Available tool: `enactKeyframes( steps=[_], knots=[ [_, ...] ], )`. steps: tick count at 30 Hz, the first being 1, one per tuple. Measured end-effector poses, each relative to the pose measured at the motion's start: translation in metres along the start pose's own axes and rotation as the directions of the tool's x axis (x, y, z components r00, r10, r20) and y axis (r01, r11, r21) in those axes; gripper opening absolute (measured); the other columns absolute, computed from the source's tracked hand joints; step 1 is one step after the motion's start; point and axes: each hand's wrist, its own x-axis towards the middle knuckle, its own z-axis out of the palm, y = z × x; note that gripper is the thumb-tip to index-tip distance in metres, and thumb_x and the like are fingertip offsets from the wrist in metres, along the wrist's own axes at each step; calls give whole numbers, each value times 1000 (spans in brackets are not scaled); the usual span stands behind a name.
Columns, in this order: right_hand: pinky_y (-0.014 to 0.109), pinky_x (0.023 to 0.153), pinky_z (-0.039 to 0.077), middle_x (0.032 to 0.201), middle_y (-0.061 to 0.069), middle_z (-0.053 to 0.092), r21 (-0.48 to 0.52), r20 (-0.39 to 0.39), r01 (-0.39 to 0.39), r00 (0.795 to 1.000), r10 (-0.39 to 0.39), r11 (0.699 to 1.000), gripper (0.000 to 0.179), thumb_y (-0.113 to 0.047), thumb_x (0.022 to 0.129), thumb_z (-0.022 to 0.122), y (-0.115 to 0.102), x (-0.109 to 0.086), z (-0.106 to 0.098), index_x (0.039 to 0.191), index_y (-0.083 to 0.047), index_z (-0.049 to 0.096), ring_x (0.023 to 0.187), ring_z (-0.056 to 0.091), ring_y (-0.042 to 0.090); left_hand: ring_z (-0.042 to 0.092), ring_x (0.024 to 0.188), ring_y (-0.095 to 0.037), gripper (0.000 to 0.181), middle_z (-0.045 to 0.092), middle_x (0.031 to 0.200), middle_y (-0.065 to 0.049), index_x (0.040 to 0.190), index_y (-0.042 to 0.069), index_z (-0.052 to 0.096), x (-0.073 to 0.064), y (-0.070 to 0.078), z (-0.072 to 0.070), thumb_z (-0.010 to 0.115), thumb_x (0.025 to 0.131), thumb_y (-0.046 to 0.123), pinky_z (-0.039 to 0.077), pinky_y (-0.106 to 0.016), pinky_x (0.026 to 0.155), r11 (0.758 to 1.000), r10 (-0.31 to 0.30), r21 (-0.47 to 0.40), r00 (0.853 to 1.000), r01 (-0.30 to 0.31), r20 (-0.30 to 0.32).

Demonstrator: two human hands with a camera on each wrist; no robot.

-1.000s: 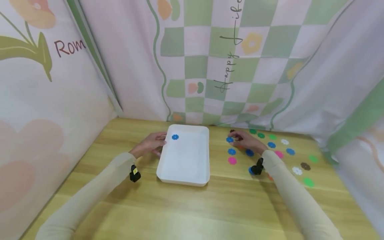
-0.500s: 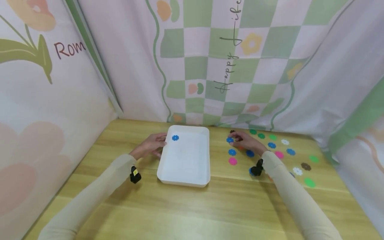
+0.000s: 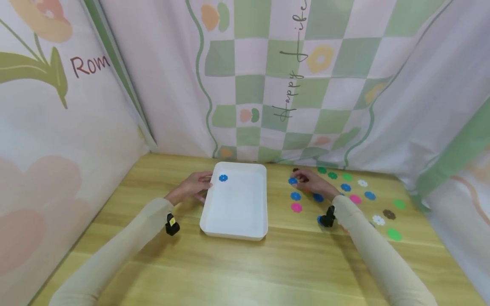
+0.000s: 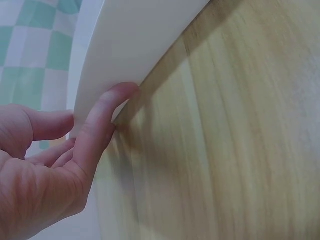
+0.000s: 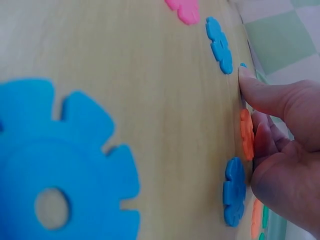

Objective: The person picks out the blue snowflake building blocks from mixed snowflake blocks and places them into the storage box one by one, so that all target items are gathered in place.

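A white rectangular tray (image 3: 233,212) stands on the wooden table with one blue flower-shaped disc (image 3: 223,178) near its far left corner. At the tray's left side, my left hand (image 3: 192,187) touches the outer wall with its fingers, the thumb at the rim in the left wrist view. Right of the tray, my right hand (image 3: 311,182) has thumb and fingers at the edges of another blue flower-shaped disc (image 3: 292,181), pinching it at the tabletop. In the right wrist view, only a sliver of that disc shows beyond the thumb (image 5: 257,92).
Several flower-shaped discs in blue, pink, green, white, brown and orange lie scattered around and beyond the right hand, such as a pink disc (image 3: 296,207) and a green disc (image 3: 394,234). Patterned curtains (image 3: 252,89) hang behind the table.
Both hands keep their places at the tray and the blue disc. The whole head view has shifted slightly, with the scene a little lower in the picture.
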Motion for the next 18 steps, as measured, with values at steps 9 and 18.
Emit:
enactKeyframes(
  steps=[9, 18],
  knots=[
    [33, 91, 46, 123, 30, 57, 12, -13, -8, 1000, 8, 1000, 35, -5, 102, 65, 2, -2, 1, 131, 12, 56, 111, 54, 37, 50, 140, -48, 59, 35, 165, -26, 164, 2, 29, -2, 0, -1, 50, 109, 5, 68, -44, 82, 1000, 3, -17, 1000, -3, 13],
    [27, 87, 48, 113, 24, 61, -7, -39, 21, 999, -21, 1000, 33, -5, 97, 73, -2, 1, -2, 123, 9, 59, 103, 56, 31, 52, 138, -48, 59, 35, 165, -27, 163, 1, 29, 2, -2, 0, 50, 108, 4, 68, -44, 81, 1000, -6, -18, 1000, 6, 9]
  ],
)
